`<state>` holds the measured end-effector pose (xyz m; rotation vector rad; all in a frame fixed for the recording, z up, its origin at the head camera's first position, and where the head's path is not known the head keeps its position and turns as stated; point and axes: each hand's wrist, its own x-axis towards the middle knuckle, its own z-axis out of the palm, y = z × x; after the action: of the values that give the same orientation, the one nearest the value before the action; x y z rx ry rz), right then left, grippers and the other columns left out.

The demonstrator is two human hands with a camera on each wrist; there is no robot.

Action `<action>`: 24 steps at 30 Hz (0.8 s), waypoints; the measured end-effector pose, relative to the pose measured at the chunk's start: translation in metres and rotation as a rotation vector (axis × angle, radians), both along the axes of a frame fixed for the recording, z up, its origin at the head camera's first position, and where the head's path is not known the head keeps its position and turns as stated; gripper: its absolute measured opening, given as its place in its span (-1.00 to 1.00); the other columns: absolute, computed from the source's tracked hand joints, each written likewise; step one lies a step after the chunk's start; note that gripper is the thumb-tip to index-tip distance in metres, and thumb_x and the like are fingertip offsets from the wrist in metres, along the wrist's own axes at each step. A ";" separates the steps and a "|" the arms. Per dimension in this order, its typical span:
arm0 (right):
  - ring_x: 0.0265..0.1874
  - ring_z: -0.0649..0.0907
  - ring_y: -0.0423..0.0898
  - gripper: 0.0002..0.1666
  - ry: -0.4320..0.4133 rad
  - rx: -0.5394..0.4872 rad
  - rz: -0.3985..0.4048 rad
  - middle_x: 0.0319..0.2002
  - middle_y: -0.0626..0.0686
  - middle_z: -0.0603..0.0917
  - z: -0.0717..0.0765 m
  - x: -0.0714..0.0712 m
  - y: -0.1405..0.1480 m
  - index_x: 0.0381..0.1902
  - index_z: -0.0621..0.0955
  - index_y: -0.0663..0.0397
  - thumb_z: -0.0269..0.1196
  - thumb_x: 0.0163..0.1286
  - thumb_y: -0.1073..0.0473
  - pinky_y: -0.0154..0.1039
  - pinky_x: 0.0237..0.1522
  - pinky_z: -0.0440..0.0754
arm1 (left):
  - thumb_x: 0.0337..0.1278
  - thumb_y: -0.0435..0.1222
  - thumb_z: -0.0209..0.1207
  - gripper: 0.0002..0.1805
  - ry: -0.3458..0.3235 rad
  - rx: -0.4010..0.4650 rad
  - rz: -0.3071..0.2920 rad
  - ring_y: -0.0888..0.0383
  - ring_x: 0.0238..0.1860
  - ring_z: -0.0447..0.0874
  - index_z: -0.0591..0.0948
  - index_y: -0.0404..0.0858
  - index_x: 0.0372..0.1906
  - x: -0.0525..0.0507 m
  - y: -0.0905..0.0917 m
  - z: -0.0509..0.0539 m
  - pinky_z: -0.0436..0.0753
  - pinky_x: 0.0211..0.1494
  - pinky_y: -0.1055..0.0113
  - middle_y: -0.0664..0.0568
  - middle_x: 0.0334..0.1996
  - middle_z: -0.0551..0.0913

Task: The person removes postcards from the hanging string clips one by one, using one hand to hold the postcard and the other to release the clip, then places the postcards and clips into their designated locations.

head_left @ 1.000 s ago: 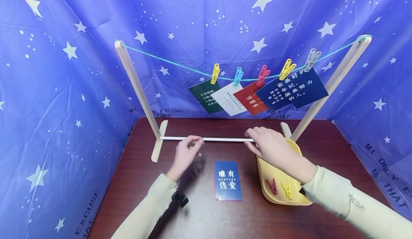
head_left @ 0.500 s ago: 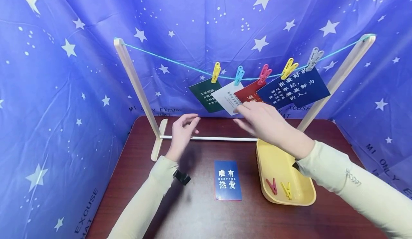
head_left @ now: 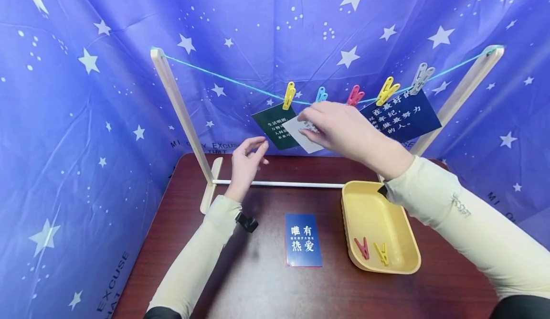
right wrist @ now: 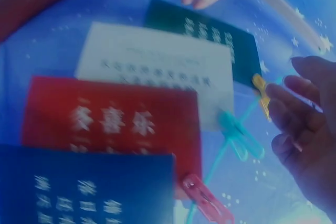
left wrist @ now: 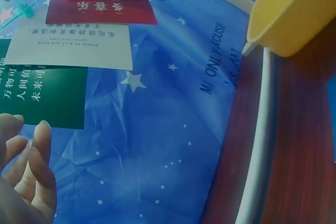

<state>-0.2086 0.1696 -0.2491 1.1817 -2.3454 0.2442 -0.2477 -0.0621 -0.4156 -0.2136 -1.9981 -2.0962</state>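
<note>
My right hand [head_left: 343,130] is raised before the hanging cards, fingers loosely bent and holding nothing. It covers the red card [right wrist: 110,114] in the head view; the right wrist view shows the hand near the yellow clothespin [right wrist: 262,95]. Lower and to the left, my left hand [head_left: 247,161] hovers beside the green card [head_left: 275,130], its thumb and fingers loosely curled around nothing. From the turquoise string [head_left: 223,77] also hang a white card [head_left: 301,136] and overlapping dark blue cards [head_left: 406,118], with blue, pink [head_left: 354,95], yellow [head_left: 387,91] and pale grey [head_left: 422,79] clothespins.
Two wooden posts [head_left: 182,118] carry the string, joined low down by a white rod [head_left: 296,184]. A blue card [head_left: 303,240] lies on the dark red table. To its right stands a yellow basket [head_left: 410,257] containing a pink clothespin [head_left: 362,248] and a yellow one [head_left: 381,253].
Both hands have risen from the white rod. The right hand has moved up and left to the hanging cards; the left hand has come up towards the green card.
</note>
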 end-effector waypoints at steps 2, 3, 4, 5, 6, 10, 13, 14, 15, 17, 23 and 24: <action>-0.34 0.69 0.05 -0.77 -0.013 -0.004 0.015 -0.22 0.14 0.73 0.010 -0.005 -0.003 -0.03 0.65 0.19 0.40 0.42 0.23 0.00 -0.30 0.72 | 0.37 -0.32 0.33 -0.68 0.012 0.018 -0.007 0.31 -0.61 0.67 0.69 -0.37 0.13 -0.002 0.001 0.002 0.50 -0.60 0.48 -0.25 0.00 0.77; -0.31 0.71 0.06 -0.76 -0.018 -0.006 0.020 -0.21 0.14 0.73 0.015 -0.008 -0.005 -0.03 0.65 0.19 0.41 0.42 0.23 0.00 -0.27 0.73 | 0.37 -0.33 0.32 -0.69 0.017 0.026 -0.011 0.31 -0.61 0.67 0.69 -0.37 0.13 -0.003 0.002 0.003 0.50 -0.60 0.49 -0.25 0.00 0.77; -0.28 0.72 0.07 -0.76 -0.019 -0.010 0.028 -0.19 0.15 0.72 0.019 -0.011 -0.006 -0.03 0.65 0.19 0.41 0.41 0.23 0.01 -0.23 0.74 | 0.37 -0.34 0.32 -0.69 0.023 0.031 -0.013 0.31 -0.61 0.67 0.68 -0.37 0.13 -0.003 0.003 0.005 0.51 -0.60 0.49 -0.26 0.01 0.77; -0.26 0.72 0.07 -0.76 -0.019 -0.013 0.036 -0.17 0.15 0.72 0.023 -0.014 -0.008 -0.02 0.65 0.19 0.41 0.41 0.24 0.01 -0.20 0.74 | 0.37 -0.35 0.32 -0.70 0.027 0.035 -0.012 0.31 -0.61 0.67 0.68 -0.37 0.13 -0.004 0.004 0.006 0.51 -0.60 0.49 -0.25 0.00 0.77; -0.24 0.72 0.06 -0.76 -0.019 -0.017 0.040 -0.16 0.14 0.72 0.027 -0.017 -0.009 -0.02 0.65 0.18 0.41 0.42 0.23 0.02 -0.19 0.74 | 0.37 -0.36 0.32 -0.70 0.030 0.040 -0.012 0.31 -0.61 0.67 0.68 -0.37 0.13 -0.004 0.004 0.007 0.52 -0.59 0.48 -0.25 0.00 0.77; -0.19 0.71 0.07 -0.76 -0.032 -0.029 0.045 -0.10 0.16 0.72 0.039 -0.028 -0.014 0.00 0.66 0.21 0.38 0.45 0.23 0.03 -0.10 0.72 | 0.36 -0.38 0.32 -0.68 0.032 0.059 -0.022 0.30 -0.62 0.68 0.67 -0.38 0.15 -0.005 0.007 0.010 0.53 -0.60 0.45 -0.25 0.02 0.76; -0.05 0.67 0.13 -0.74 -0.080 -0.035 0.030 -0.03 0.20 0.71 0.046 -0.036 -0.015 0.02 0.66 0.26 0.36 0.47 0.22 0.07 0.08 0.64 | 0.36 -0.40 0.32 -0.66 0.028 0.081 -0.036 0.30 -0.62 0.68 0.65 -0.39 0.17 -0.007 0.008 0.011 0.54 -0.61 0.47 -0.27 0.03 0.75; 0.00 0.64 0.16 -0.72 -0.096 -0.036 0.025 -0.01 0.22 0.70 0.048 -0.039 -0.015 0.04 0.66 0.27 0.36 0.47 0.22 0.09 0.13 0.59 | 0.36 -0.40 0.32 -0.66 0.027 0.090 -0.041 0.30 -0.63 0.68 0.65 -0.39 0.17 -0.007 0.008 0.011 0.53 -0.61 0.48 -0.28 0.04 0.75; 0.04 0.61 0.19 -0.71 -0.114 -0.039 0.019 0.00 0.23 0.70 0.050 -0.042 -0.015 0.05 0.66 0.28 0.36 0.47 0.21 0.12 0.17 0.54 | 0.36 -0.41 0.32 -0.66 0.027 0.094 -0.045 0.30 -0.63 0.68 0.64 -0.40 0.17 -0.008 0.008 0.012 0.53 -0.62 0.49 -0.29 0.04 0.75; 0.09 0.56 0.22 -0.68 -0.153 -0.042 0.001 0.04 0.25 0.70 0.054 -0.049 -0.016 0.08 0.67 0.29 0.35 0.47 0.21 0.17 0.23 0.45 | 0.36 -0.42 0.31 -0.66 0.027 0.097 -0.050 0.31 -0.63 0.68 0.64 -0.41 0.16 -0.009 0.009 0.012 0.53 -0.62 0.50 -0.31 0.04 0.74; 0.32 0.41 0.18 -0.51 -0.397 0.002 -0.140 0.24 0.19 0.67 0.068 -0.060 -0.017 0.28 0.62 0.19 0.30 0.52 0.04 0.21 0.42 0.22 | 0.37 -0.42 0.30 -0.68 0.023 0.086 -0.059 0.33 -0.63 0.67 0.64 -0.43 0.15 -0.011 0.010 0.013 0.55 -0.60 0.45 -0.32 0.03 0.74; 0.36 0.39 0.17 -0.48 -0.437 0.013 -0.164 0.27 0.17 0.66 0.069 -0.061 -0.016 0.31 0.61 0.17 0.30 0.53 0.01 0.22 0.45 0.18 | 0.38 -0.42 0.29 -0.68 0.020 0.085 -0.064 0.33 -0.63 0.67 0.63 -0.43 0.15 -0.012 0.010 0.013 0.55 -0.60 0.45 -0.32 0.03 0.73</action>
<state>-0.2696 0.1534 -0.1800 1.0120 -2.8072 0.4699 -0.2594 -0.0521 -0.4023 -0.2859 -1.9098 -2.2042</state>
